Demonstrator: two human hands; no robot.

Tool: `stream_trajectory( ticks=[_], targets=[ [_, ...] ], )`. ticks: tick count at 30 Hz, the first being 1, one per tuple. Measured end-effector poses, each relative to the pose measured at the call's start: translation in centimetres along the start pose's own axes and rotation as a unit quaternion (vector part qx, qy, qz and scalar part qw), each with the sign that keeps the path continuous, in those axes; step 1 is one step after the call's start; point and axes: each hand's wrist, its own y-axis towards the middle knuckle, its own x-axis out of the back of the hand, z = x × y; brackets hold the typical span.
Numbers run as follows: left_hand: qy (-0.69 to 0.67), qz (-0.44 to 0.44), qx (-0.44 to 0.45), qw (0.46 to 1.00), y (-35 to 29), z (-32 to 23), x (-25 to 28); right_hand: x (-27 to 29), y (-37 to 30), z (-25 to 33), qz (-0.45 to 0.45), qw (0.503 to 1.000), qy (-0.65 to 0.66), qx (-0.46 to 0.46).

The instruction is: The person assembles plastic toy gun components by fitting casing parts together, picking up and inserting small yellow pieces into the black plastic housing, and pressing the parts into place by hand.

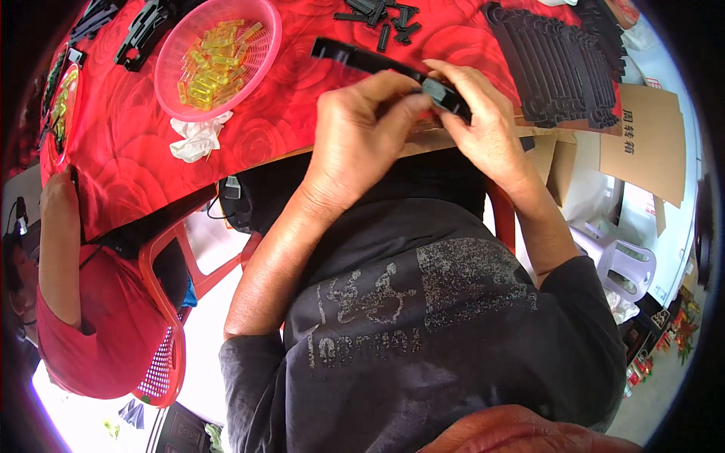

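A long black plastic part (349, 57) is held above the near edge of the red-covered table, slanting from upper left to lower right. My right hand (487, 121) grips its right end, fingers over the top and thumb beneath. My left hand (366, 132) is closed in a pinch against the part's middle, thumb and forefinger together. A small, pale, shiny patch (435, 92) shows on the part between the two hands. Whatever sits in my left fingertips is hidden and blurred.
A pink basket (264, 75) of small yellow clear pieces stands left, beside crumpled tissue (198, 138). Loose small black pieces (384, 36) lie at the back. Rows of long black parts (555, 72) lie right, above a cardboard box (642, 143). A co-worker's arm (60, 241) is at far left.
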Motion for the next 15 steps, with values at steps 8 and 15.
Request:
stream_trajectory(
  ticks=[8, 15],
  targets=[
    [-0.234, -0.026, 0.126, 0.964, -0.2, 0.8, 3.3, 0.3, -0.1, -0.4, -0.046, 0.995, 0.012, -0.082],
    [-0.239, -0.082, 0.133, 0.958, 0.0, 2.1, 3.4, -0.9, -0.5, -2.8, -0.11, 0.988, 0.019, -0.104]
  ],
)
